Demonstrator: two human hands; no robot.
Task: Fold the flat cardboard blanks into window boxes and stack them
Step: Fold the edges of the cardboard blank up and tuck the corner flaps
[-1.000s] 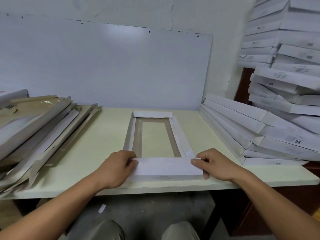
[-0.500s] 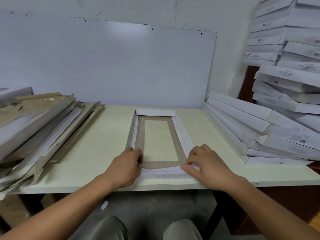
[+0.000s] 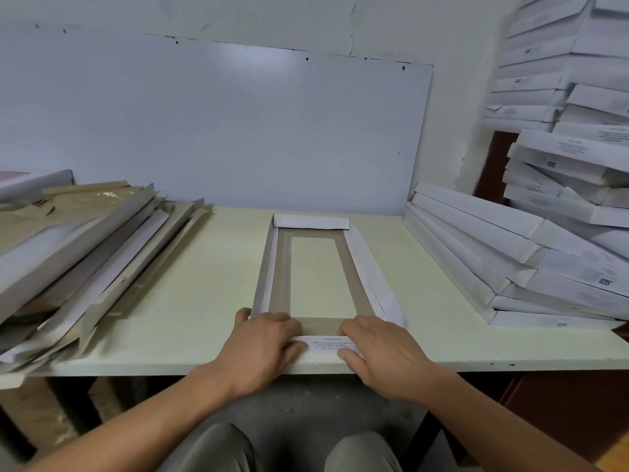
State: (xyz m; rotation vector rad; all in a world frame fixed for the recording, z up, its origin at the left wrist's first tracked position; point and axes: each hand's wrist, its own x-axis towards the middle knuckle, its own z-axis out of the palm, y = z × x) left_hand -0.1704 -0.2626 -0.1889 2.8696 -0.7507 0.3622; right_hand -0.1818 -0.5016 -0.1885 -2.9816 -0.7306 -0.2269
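A long cardboard window blank [image 3: 282,274] lies lengthwise on the pale table [image 3: 204,284], brown inside face up, with a rectangular cut-out in its middle. Its white side flaps and far end flap [image 3: 311,222] stand partly folded up. My left hand [image 3: 263,349] and my right hand [image 3: 377,352] both lie over the near end of the blank, fingers pressing the white printed near flap [image 3: 326,345] down at the table's front edge. Each hand covers one near corner.
A slanting heap of flat brown-and-white blanks [image 3: 85,253] fills the table's left side. Folded white boxes [image 3: 510,260] lean in a pile at the right, with taller stacks [image 3: 571,97] behind them. A white board [image 3: 221,131] backs the table.
The near flap, held up wide a second ago, has been folded down and inward. Both hands have moved closer together onto the blank's near end.
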